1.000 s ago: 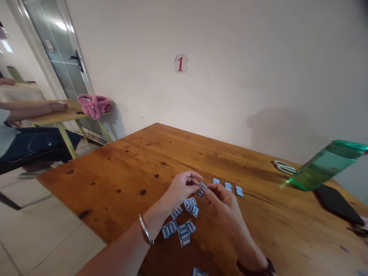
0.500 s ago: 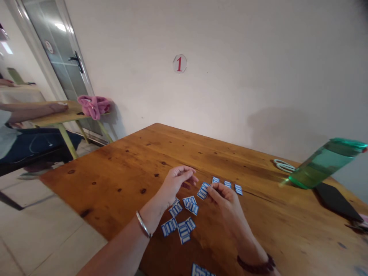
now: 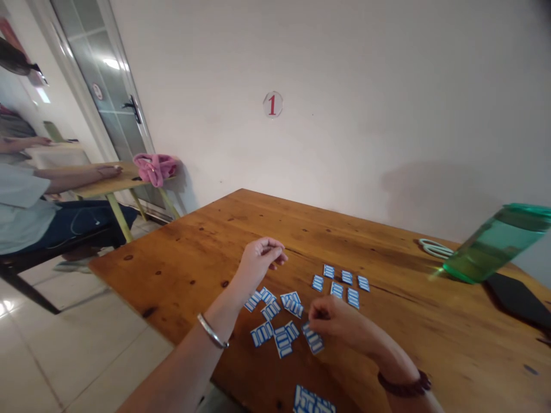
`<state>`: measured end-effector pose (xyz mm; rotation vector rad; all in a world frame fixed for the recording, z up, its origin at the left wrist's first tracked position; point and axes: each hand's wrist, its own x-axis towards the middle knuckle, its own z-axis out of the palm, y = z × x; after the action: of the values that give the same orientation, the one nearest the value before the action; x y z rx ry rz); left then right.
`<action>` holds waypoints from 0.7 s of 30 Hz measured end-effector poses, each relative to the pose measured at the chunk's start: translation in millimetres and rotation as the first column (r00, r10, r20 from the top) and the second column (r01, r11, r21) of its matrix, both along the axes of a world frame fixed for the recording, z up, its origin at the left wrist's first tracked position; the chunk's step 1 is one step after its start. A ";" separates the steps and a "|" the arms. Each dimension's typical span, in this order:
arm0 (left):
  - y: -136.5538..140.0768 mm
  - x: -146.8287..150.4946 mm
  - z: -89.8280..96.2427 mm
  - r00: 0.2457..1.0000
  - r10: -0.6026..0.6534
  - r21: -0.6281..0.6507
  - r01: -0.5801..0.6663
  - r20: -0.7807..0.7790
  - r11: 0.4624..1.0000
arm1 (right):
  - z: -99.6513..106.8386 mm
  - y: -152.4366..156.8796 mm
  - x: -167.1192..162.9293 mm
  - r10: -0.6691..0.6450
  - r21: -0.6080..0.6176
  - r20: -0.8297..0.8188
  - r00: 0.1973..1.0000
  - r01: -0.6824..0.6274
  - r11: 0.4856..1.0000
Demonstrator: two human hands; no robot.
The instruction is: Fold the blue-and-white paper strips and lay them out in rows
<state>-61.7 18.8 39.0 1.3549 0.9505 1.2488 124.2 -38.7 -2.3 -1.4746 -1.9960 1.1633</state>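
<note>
My right hand [image 3: 333, 318] is closed, thumb and index finger at the upper edge of a blue-and-white card [image 3: 313, 338], which hangs or lies just below the fingertips. My left hand [image 3: 263, 256] hovers over the table, fingers curled in and thumb against the index finger; nothing shows in it. Beyond my right hand, small blue-and-white cards [image 3: 346, 277] lie spaced out in two short rows. Nearer my left wrist, a loose scatter of similar cards [image 3: 262, 334] partly overlaps. Another group of cards [image 3: 313, 401] is cut off at the bottom edge.
The wooden table [image 3: 206, 241] meets a white wall. At its right stand a tilted-looking green bottle [image 3: 495, 246], a coiled white cable [image 3: 434, 248] and a dark flat object [image 3: 516, 301]. At left, another person [image 3: 26, 201] sits at a table with a pink cloth [image 3: 155, 168].
My right hand has drawn back toward me from the rows, with a card at its fingertips. My left hand has lifted slightly away and its fingers have curled in. The view has shifted slightly.
</note>
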 end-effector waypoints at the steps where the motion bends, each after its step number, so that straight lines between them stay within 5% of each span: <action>1: 0.0 -2.9 -1.1 0.994 -0.020 0.034 0.024 -0.110 0.999 | 0.0 -1.5 0.1 0.045 -0.009 0.042 0.998 -0.045 0.999; 4: 3.3 -15.5 -10.5 0.875 -0.017 0.160 0.108 -0.484 0.981 | 0.5 -5.1 -2.0 0.091 -0.006 0.108 0.990 -0.090 0.996; 7: 8.9 -30.5 -21.7 0.719 -0.029 0.180 0.212 -0.694 0.961 | -0.4 -6.4 -4.3 0.063 0.006 0.125 0.990 -0.065 0.998; 15: 10.8 -41.1 -26.7 0.462 -0.065 0.130 0.377 -0.885 0.917 | -1.7 -6.5 -4.5 0.045 0.038 0.177 0.983 -0.053 0.998; 21: 3.6 -31.7 -17.4 0.201 -0.016 0.096 0.534 -0.980 0.840 | 3.6 -8.4 -7.3 0.062 0.046 0.217 0.974 -0.074 0.996</action>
<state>-93.4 22.3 21.6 2.6776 1.1330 0.1066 116.9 -47.1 1.3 -1.5741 -2.2193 1.0040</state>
